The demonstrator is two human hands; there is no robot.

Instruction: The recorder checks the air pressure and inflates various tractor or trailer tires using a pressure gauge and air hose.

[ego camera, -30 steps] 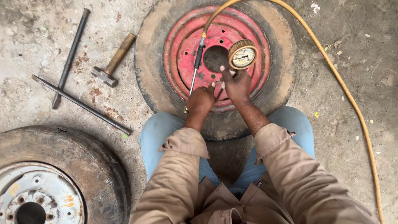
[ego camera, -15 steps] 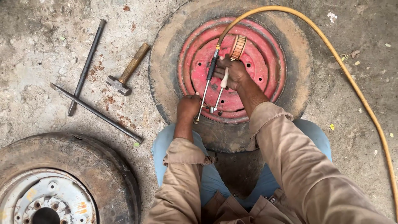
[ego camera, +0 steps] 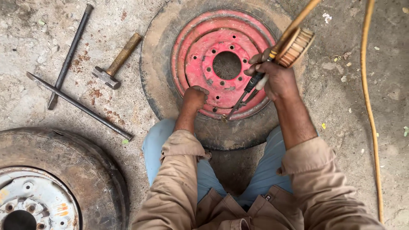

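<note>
Our left hand is curled in a fist on the near edge of the red rim, grip pressed together. Right hand is lifted over the rim's right side, grip pinching the inflator. Hammer and two bars lie on the floor, left.

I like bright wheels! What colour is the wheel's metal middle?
Red, on the wheel rim, head view.

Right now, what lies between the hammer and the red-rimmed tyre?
Head view: only bare, rust-stained concrete floor between hammer and tyre; the two iron bars lie beyond the hammer.
</note>
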